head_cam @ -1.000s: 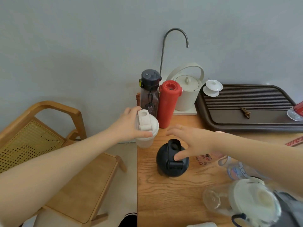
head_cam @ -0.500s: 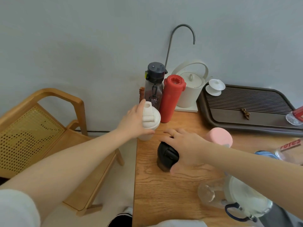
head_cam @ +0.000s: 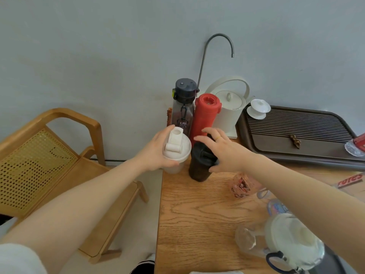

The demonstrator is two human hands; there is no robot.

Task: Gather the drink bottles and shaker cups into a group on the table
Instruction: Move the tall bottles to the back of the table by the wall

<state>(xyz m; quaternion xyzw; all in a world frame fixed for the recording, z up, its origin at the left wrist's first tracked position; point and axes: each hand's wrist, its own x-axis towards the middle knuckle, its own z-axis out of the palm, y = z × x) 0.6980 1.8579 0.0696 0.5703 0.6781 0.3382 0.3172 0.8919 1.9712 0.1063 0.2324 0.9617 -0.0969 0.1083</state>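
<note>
Your wooden table [head_cam: 197, 214] carries the group at its far left corner: the dark-capped clear bottle [head_cam: 182, 107] and the red bottle [head_cam: 205, 117] stand against the wall, in front of the white kettle [head_cam: 229, 109].

Over the last second you have brought both shaker cups up toward them. Your right hand [head_cam: 223, 153] is wrapped over the lid of the black shaker cup [head_cam: 200, 165], which was nearer you and now stands just in front of the red bottle. Your left hand [head_cam: 156, 153] clasps the white shaker cup [head_cam: 175, 151], now just beside the black one at the table's left edge.

Four now cluster; the pink-printed bottle [head_cam: 241, 186] and the clear bottles [head_cam: 276, 242] near right look ungathered.
</note>
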